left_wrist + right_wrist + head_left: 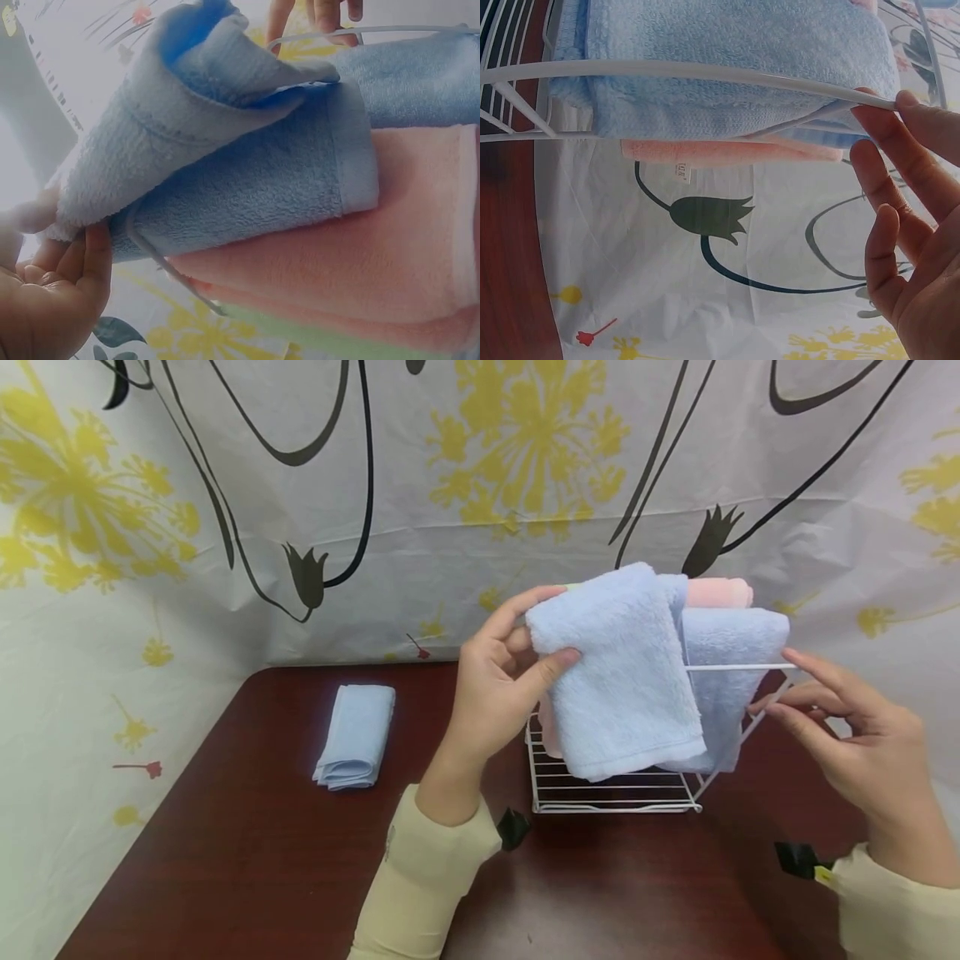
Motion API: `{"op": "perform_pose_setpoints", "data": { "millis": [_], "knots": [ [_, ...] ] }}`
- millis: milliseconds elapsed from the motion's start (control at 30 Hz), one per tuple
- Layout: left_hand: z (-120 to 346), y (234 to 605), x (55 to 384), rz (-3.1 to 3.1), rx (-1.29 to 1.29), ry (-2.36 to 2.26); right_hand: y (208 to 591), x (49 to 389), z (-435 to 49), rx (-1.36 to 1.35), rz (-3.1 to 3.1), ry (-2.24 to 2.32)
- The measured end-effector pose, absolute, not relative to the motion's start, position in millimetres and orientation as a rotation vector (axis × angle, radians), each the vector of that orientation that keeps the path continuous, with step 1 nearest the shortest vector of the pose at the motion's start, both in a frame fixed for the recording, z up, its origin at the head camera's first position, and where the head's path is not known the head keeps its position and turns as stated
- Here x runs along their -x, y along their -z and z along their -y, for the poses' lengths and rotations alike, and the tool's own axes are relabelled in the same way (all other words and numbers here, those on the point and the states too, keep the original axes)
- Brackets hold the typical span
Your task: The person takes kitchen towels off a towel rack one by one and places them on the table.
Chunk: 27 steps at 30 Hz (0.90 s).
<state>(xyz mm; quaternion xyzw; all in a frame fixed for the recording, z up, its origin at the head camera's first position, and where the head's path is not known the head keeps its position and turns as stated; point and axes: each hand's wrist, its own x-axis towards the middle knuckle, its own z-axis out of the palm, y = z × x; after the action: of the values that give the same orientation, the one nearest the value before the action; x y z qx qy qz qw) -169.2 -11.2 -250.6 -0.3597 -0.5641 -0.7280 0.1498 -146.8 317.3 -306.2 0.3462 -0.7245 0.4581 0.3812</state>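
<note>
Here the left edge of a light blue towel (pixel 622 685) is being pinched, thumb in front and fingers behind, by the left hand (pixel 495 685), right at the front left of the white wire rack (pixel 615 812). And over at the rack's right end, its frame is gripped between thumb and fingertips by the right hand (pixel 862 727), the lower fingers left loose beneath the wire!

It looks delicate: with the towel pinched only at one edge, the free folds could be opened out or snagged on the rack's wire, and whether it is already hooked over that wire cannot be told. In the left wrist view the top layer is seen curling away, so a crooked fold is a real risk.

Beside it in the rack, a second blue towel (pixel 735 643) and a pink towel (pixel 717 592) are packed close, a green cloth (pixel 360 343) next to the pink; any of them could be dragged along by a hard push. Should the rack's frame be let slip, the whole load could be tipped. Well left of the rack, a folded blue towel (pixel 356 731) is left untouched on the table (pixel 247 860).
</note>
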Motion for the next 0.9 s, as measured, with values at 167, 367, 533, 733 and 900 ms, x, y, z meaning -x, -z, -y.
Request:
{"op": "perform_pose_setpoints", "data": {
  "millis": [167,367,533,733,900],
  "knots": [
    [12,253,173,1.541,0.962,2.128,305,146,-317,-0.876,1.866,-1.134],
    [12,255,175,1.449,0.861,2.133,307,146,-318,-0.838,1.894,-1.087],
    [11,259,180,1.334,0.771,2.110,306,144,-318,-0.832,1.903,-1.081],
    [13,263,183,1.234,0.684,2.039,304,144,-315,-0.842,1.875,-1.113],
    [16,264,185,1.121,0.677,2.003,306,145,-317,-0.818,1.890,-1.101]
  ]
}}
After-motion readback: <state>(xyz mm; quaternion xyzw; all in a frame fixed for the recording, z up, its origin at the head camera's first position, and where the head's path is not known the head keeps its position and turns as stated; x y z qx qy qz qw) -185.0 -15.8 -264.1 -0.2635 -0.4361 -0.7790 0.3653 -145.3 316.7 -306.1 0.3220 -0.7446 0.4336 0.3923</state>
